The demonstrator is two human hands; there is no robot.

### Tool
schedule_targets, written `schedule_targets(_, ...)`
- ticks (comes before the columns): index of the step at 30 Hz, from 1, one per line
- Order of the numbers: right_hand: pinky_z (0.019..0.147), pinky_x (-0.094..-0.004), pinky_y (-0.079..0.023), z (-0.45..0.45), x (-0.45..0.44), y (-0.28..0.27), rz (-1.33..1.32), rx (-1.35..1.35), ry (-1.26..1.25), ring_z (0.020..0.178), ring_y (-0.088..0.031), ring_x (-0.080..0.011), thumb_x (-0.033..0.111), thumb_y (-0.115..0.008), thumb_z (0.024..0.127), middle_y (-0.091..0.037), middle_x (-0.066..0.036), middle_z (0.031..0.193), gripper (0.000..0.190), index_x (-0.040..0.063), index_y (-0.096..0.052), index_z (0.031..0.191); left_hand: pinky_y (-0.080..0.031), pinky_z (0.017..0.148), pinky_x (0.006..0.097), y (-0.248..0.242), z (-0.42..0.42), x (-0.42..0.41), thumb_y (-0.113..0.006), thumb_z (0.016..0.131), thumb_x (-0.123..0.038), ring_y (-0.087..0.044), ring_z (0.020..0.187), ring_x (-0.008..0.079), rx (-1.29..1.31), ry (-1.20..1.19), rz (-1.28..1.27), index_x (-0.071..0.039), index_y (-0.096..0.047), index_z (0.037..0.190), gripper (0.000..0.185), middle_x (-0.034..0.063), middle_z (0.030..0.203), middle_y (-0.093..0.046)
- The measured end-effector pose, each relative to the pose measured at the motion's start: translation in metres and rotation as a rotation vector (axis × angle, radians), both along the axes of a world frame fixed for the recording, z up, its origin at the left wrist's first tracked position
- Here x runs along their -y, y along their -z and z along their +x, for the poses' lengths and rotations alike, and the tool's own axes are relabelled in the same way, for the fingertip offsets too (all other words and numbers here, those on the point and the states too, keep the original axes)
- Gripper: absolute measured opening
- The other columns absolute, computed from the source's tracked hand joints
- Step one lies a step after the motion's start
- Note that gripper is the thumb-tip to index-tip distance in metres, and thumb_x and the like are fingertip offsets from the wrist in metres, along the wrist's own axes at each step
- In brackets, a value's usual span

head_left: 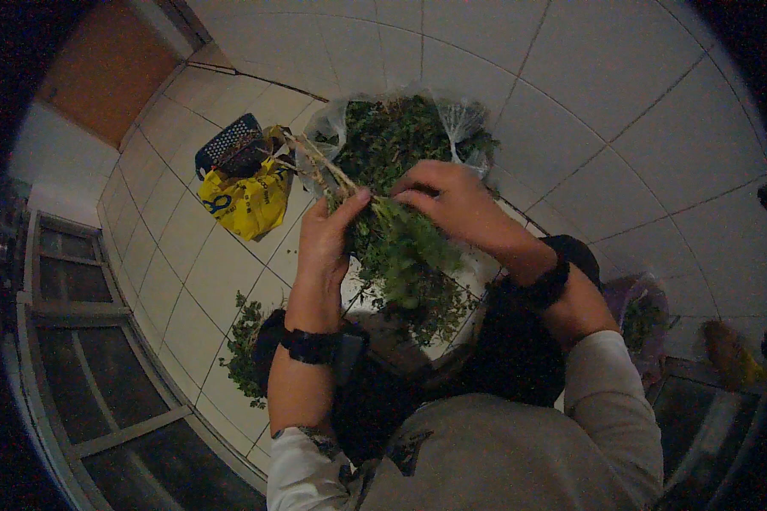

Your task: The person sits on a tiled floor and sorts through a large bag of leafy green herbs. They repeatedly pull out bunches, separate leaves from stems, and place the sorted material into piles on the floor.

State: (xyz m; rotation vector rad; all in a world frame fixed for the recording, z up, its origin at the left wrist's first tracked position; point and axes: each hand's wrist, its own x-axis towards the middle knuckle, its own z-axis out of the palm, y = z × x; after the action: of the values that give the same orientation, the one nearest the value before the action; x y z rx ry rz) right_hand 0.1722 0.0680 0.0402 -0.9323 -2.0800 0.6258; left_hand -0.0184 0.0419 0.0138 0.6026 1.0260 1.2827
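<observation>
My left hand [332, 230] grips a bunch of leafy green herbs [415, 249] by its pale stems, whose root ends [323, 160] stick out up and to the left. Beside it my right hand [454, 201] is at the upper edge of the leaves, thumb and forefinger close together; whether a stem is between them cannot be told. Beyond both hands an opened clear plastic bag [460, 124] holds a large heap of similar greens [393, 134]. More loose greens [422, 319] lie on the floor below the held bunch, between my legs.
Left of the bag stands a yellow plastic bag [249, 201] with a dark dotted item [230, 147] in it. Another pile of greens [246, 351] lies by my left knee. A pinkish plastic bag with greens [642, 319] is at the right. Framed panels [102, 377] line the left side.
</observation>
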Motion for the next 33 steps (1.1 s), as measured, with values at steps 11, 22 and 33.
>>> schedule_targets(11,0.060,-0.0309,-0.045,0.072,-0.008,-0.028,-0.122,0.651,0.250,0.064,-0.058,-0.0194,0.025,-0.062,0.084,-0.058,-0.008,0.067,0.026,0.000,-0.062,0.080,-0.045,0.068,0.0264,0.009,-0.013,0.000,-0.078,0.071,-0.016,-0.058,0.075,0.0143,-0.247,-0.140,0.108,0.005,-0.058,0.093,0.037,0.0103,0.084,-0.063)
schedule_targets(22,0.073,-0.0353,-0.045,0.000,-0.002,-0.003,0.188,0.114,-0.128,0.085,-0.055,-0.0253,0.012,-0.069,0.073,-0.055,-0.008,0.086,0.019,0.005,-0.061,0.088,-0.049,0.062,0.0268,-0.004,0.002,-0.002,-0.075,0.073,-0.010,-0.061,0.070,0.0155,-0.204,-0.067,0.076,0.006,-0.055,0.096,0.034,0.0107,0.084,-0.064)
schedule_targets(33,0.068,-0.0322,-0.044,-0.004,-0.004,-0.002,-0.068,0.012,-0.018,0.078,-0.056,-0.0227,0.012,-0.062,0.081,-0.056,-0.008,0.083,0.011,0.004,-0.059,0.087,-0.050,0.063,0.0290,0.003,-0.002,-0.004,-0.074,0.075,-0.010,-0.062,0.069,0.0189,-0.064,-0.055,0.057,0.007,-0.052,0.097,0.036,0.0128,0.084,-0.063)
